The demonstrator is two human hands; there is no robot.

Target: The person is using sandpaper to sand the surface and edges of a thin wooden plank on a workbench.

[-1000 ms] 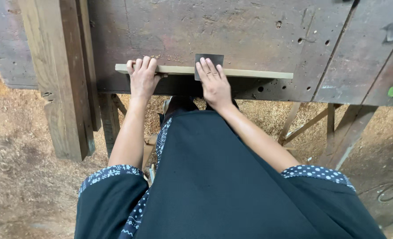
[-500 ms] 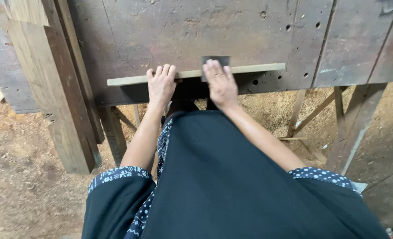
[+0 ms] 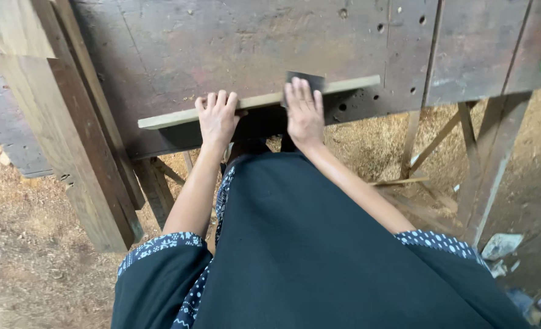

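Observation:
A long thin pale wooden strip [image 3: 167,117] lies along the near edge of a dark, worn workbench [image 3: 246,49]. My left hand [image 3: 217,118] lies flat on the strip, fingers together, pinning it to the bench. My right hand [image 3: 304,109] presses a dark rectangular sanding sheet [image 3: 307,80] down on the strip a little to the right. My dark apron hides what is below the bench edge.
Thick wooden planks [image 3: 57,122] lean at the left of the bench. Wooden legs and braces [image 3: 483,164] stand under the bench at the right. Sawdust [image 3: 14,244] covers the floor, and scraps of litter [image 3: 502,245] lie at the lower right.
The view has shifted, so bench and strip sit more tilted and to the right in frame. Both hands stay pressed on the strip; the right hand keeps the dark sheet under it.

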